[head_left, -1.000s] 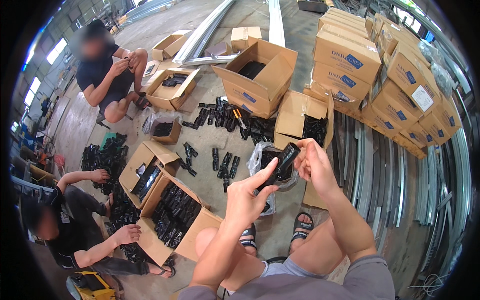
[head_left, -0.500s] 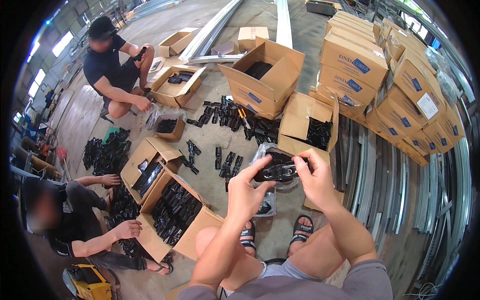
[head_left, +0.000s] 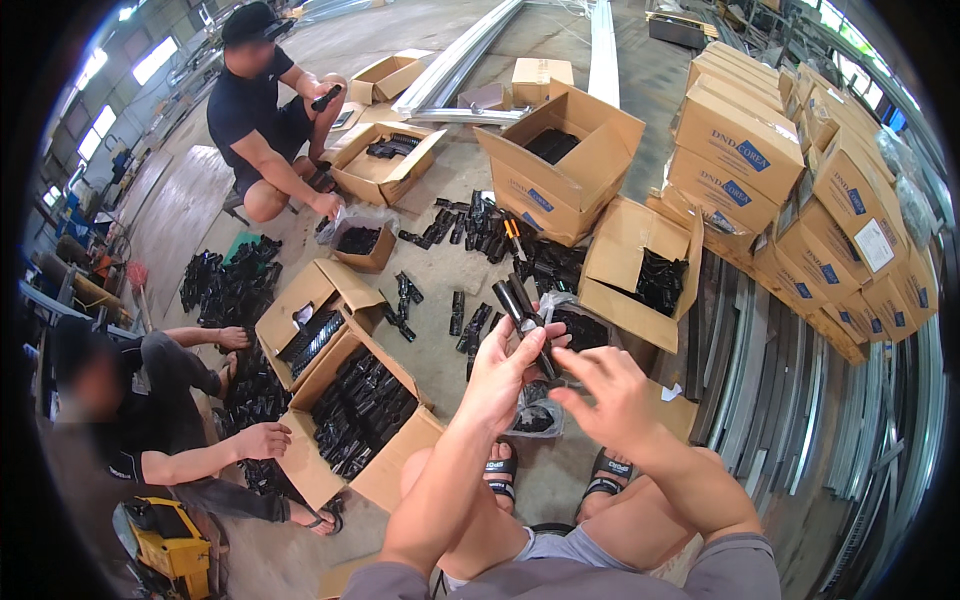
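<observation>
Out in front of me, my left hand (head_left: 503, 365) grips a glossy black part with tube-like halves (head_left: 516, 303), tilted with its top toward the far left. My right hand (head_left: 608, 395) is just right of it, fingers spread and holding nothing that I can see. Beyond and below my hands is a clear plastic bag-lined container of small dark pieces (head_left: 582, 330). Nearer my feet stands another clear bag with dark pieces (head_left: 537, 418). Several similar black parts (head_left: 475, 335) lie on the floor left of my hands.
An open carton of black parts (head_left: 640, 315) stands to the right, a taller one (head_left: 560, 190) behind it. Stacked cartons (head_left: 735, 150) and metal profiles (head_left: 760, 370) line the right. Two people sit at left, beside a carton filled with black parts (head_left: 362, 405).
The black part, earlier held level between both hands, now stands tilted upward in my left hand. My right hand has let go and moved down, its fingers opening. The view has shifted slightly.
</observation>
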